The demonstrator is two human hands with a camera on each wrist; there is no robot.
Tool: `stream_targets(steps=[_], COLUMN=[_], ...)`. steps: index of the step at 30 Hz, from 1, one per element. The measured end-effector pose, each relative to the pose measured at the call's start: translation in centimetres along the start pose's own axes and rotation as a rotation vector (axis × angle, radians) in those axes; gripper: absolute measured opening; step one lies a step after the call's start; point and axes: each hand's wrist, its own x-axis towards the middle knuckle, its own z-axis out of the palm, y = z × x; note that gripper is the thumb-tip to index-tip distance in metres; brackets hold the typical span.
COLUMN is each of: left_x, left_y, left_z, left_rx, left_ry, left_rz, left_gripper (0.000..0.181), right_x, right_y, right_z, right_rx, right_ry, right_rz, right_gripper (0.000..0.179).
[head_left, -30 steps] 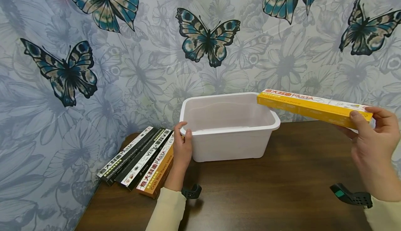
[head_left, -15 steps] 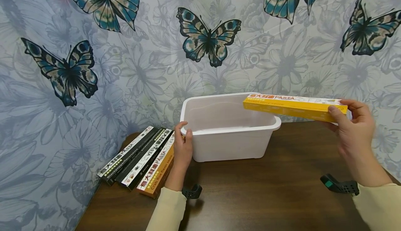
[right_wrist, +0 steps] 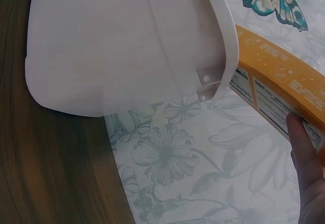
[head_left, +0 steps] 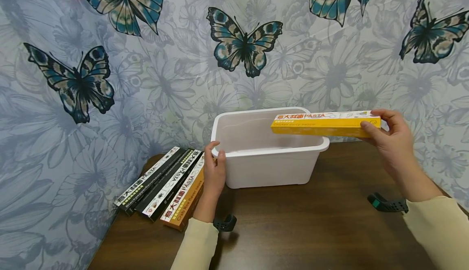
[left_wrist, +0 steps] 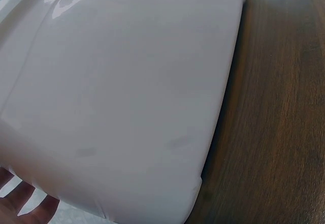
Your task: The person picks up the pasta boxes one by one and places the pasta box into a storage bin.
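Observation:
In the head view, my right hand [head_left: 393, 145] pinches one end of a long yellow pasta box [head_left: 322, 129], marked chicken curry sauce. The far end of that box reaches over the right part of a white plastic bin [head_left: 271, 170]. My left hand [head_left: 214, 174] grips the bin's rim at its left front corner, thumb on the outside. From the right wrist, the pasta box [right_wrist: 284, 76] shows its orange side and printed panel past the bin's rim. Fingertips [left_wrist: 43, 210] curl at the bin's edge in the left wrist view.
Left of the bin lie two black pasta boxes [head_left: 146, 176] [head_left: 172, 184] and an orange crab roe one [head_left: 185, 196], side by side at an angle. They rest on a dark wooden table [head_left: 311, 225]. A butterfly-patterned wall covering [head_left: 165, 74] rises close behind the bin.
My right hand has carried the yellow pasta box leftward, further over the bin, and the box has turned nearly level in view. The left hand and the bin have stayed put.

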Motion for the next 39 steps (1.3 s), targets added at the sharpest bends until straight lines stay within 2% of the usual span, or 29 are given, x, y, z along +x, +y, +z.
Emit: stream_targets(steps=[6, 15, 18, 22, 25, 31, 39], left_x=[0.0, 0.2, 0.2, 0.2, 0.2, 0.1, 0.1], left_y=[-0.1, -0.2, -0.2, -0.3, -0.2, 0.0, -0.2], left_z=[0.1, 0.1, 0.0, -0.1, -0.1, -0.1, 0.0], left_rx=[0.010, -0.022, -0.013, -0.009, -0.005, 0.000, -0.006], left_ry=[-0.001, 0.014, 0.013, 0.012, 0.014, 0.014, 0.012], left_rz=[-0.006, 0.033, 0.032, 0.031, 0.026, 0.014, 0.030], left_gripper=[0.041, 0.040, 0.040, 0.040, 0.040, 0.040, 0.040], right_x=[0.4, 1.3, 1.7, 2.2, 2.5, 3.2, 4.2], right_y=[0.3, 0.6, 0.7, 0.7, 0.9, 1.2, 1.8], right_z=[0.4, 1.2, 1.4, 1.9, 2.4, 3.5, 5.0], right_rx=[-0.032, -0.162, -0.274, -0.475, -0.564, -0.638, -0.719], right_ry=[-0.025, -0.119, -0.138, -0.174, -0.203, -0.254, -0.372], right_rz=[0.002, 0.018, 0.027, 0.048, 0.051, 0.045, 0.140], right_gripper=[0.039, 0.040, 0.048, 0.062, 0.067, 0.069, 0.075])
